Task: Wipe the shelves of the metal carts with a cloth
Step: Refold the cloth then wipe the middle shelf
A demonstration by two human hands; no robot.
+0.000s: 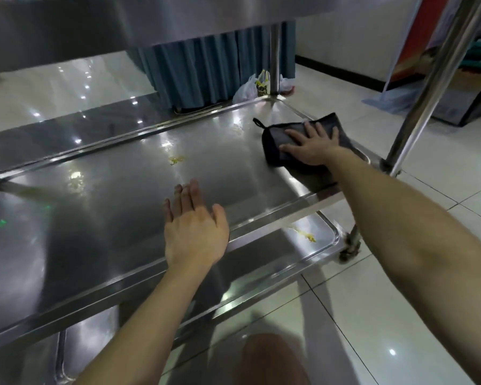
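Right hand (311, 147) flat, pressing cloth (278, 145) on middle shelf (109, 218); left hand (193, 229) spread, empty. Sweep firmly toward yellow spill (176, 159).

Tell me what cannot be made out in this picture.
All in the head view:
- middle of the cloth: hidden under the right hand
- top shelf: cut off by the upper edge
- bottom shelf: mostly hidden by the middle shelf
- print on the plastic bag: too small to read
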